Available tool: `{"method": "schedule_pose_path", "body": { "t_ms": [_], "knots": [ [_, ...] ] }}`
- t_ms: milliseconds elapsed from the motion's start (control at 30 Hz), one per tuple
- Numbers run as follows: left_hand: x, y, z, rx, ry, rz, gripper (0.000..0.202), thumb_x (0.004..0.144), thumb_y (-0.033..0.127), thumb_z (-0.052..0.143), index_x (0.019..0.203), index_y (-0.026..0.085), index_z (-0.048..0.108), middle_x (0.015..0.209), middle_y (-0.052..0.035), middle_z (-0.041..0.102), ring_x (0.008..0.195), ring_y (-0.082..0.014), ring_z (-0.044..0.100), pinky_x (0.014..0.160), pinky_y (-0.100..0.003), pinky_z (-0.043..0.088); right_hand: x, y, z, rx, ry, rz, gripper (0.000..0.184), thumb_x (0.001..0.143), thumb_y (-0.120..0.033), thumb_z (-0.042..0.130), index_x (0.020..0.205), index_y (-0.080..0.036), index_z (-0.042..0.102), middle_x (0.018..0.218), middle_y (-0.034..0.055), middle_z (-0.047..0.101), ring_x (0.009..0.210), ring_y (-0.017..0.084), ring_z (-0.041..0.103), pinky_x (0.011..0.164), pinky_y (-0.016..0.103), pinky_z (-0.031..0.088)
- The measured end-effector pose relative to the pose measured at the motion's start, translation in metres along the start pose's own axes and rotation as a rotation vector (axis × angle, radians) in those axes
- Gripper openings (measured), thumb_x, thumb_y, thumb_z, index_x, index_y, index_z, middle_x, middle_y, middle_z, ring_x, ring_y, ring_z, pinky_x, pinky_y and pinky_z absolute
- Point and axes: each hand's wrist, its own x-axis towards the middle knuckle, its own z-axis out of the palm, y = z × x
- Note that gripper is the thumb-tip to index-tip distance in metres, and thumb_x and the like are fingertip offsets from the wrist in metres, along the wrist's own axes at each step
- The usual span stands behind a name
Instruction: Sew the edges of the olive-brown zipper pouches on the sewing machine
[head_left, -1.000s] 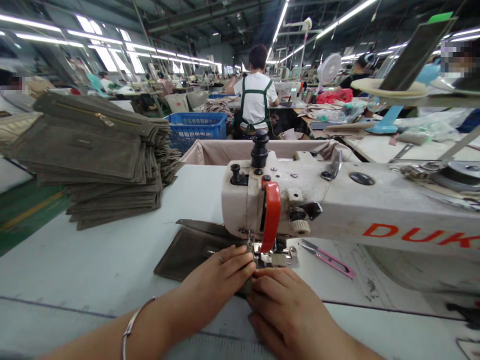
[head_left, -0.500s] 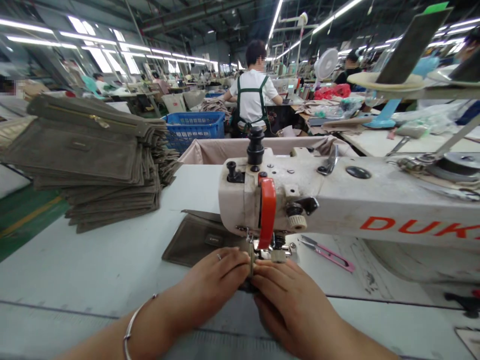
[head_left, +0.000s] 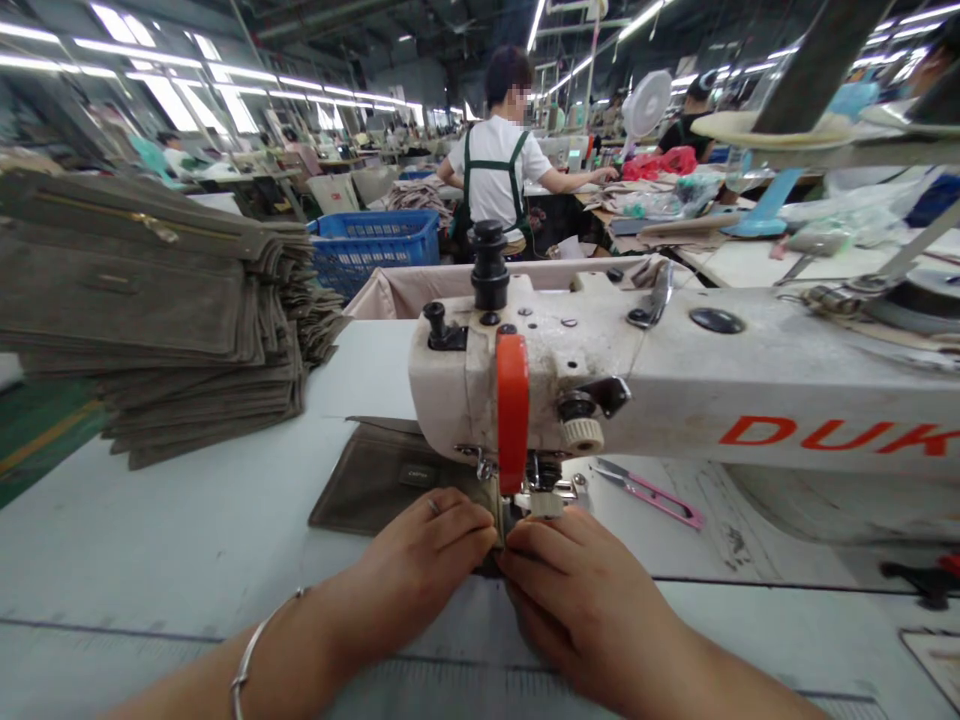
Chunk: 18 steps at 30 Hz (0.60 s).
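Observation:
A dark olive fabric pouch panel [head_left: 375, 480] with a small label lies flat on the table, its right edge under the head of the white sewing machine [head_left: 675, 390]. My left hand [head_left: 435, 545], wearing a ring and a bangle, pinches the panel's near right edge just in front of the needle area. Close against it, my right hand [head_left: 574, 590] has its fingers closed on the same edge. The fingertips almost meet there and hide part of the fabric. An orange guard [head_left: 512, 412] covers the needle area above them.
Pink-handled thread snips [head_left: 652, 495] lie right of the machine head. A tall stack of olive pouches [head_left: 150, 300] stands at the left. Behind the machine are a fabric-lined bin [head_left: 397, 290], a blue basket [head_left: 375, 245] and a co-worker [head_left: 499, 160] seated facing away.
The view has shifted slightly, moving the machine and pouch stack leftward. My hands stay at the panel edge, the right fingers more bent. The co-worker's right-side arm now reaches outward.

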Motion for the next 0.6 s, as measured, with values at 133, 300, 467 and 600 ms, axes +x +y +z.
{"method": "schedule_pose_path", "body": {
  "t_ms": [133,300,467,600],
  "knots": [
    [0.001,0.000,-0.003,0.011,0.015,0.013,0.024,0.098,0.008,0.040,0.107,0.014,0.061,0.102,-0.0084,0.066,0.099,-0.0200,0.060,0.088,-0.036,0.052,-0.003,0.000,-0.003,0.040,0.016,-0.006,0.027,0.089,-0.012,0.049,0.109,-0.020,0.064,0.102,0.0059,0.066,0.094,0.023,0.055,0.081,0.040,0.045],
    [-0.004,0.000,0.000,-0.033,0.055,0.010,0.023,0.099,0.008,0.042,0.113,0.014,0.059,0.108,-0.0082,0.065,0.099,-0.0189,0.057,0.089,-0.036,0.051,-0.001,-0.001,-0.005,0.060,-0.020,0.041,0.027,0.086,-0.011,0.049,0.107,-0.021,0.064,0.100,0.0046,0.065,0.090,0.023,0.054,0.077,0.041,0.044],
    [0.001,0.001,-0.001,-0.076,0.061,0.011,0.021,0.098,0.005,0.041,0.104,0.011,0.061,0.099,-0.0077,0.065,0.092,-0.0190,0.057,0.086,-0.036,0.050,0.000,0.000,-0.007,0.103,-0.032,0.057,0.034,0.085,-0.009,0.050,0.113,-0.023,0.064,0.104,0.0038,0.064,0.090,0.023,0.054,0.078,0.042,0.044],
    [0.004,0.001,-0.002,-0.127,0.088,-0.020,0.021,0.098,0.005,0.042,0.101,0.012,0.061,0.097,-0.0062,0.065,0.089,-0.0177,0.057,0.085,-0.033,0.050,-0.005,0.004,-0.011,0.163,-0.007,0.018,0.033,0.089,-0.009,0.049,0.115,-0.023,0.064,0.105,0.0044,0.064,0.096,0.022,0.055,0.083,0.040,0.044]
  ]
}}
